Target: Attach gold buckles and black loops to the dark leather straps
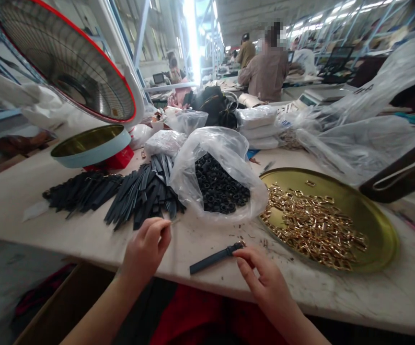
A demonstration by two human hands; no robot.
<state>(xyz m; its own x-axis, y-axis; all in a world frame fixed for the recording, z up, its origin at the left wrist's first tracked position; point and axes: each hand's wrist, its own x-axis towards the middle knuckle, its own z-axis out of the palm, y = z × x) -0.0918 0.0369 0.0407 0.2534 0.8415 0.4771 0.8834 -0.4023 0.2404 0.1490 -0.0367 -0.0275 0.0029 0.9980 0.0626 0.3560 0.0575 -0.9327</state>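
A dark strap (213, 259) with a gold buckle at its right end lies near the table's front edge. The fingers of my right hand (261, 273) touch its buckle end, thumb and forefinger slightly apart. My left hand (148, 244) is closed in a pinch in front of the pile of dark strips (144, 191); something thin shows at its fingertips, too small to make out. Behind both hands, a clear plastic bag (189, 177) holds many small black loops (220, 187). Gold buckles (311, 225) are heaped in a round gold tray (383, 239) on the right.
A red-rimmed fan (78, 62) leans in at the upper left above a round blue-rimmed tin (92, 151). More dark straps (85, 191) lie at the left. Wrapped packets (259, 124) and plastic bags (362, 143) stand behind. Two people (267, 72) are farther back.
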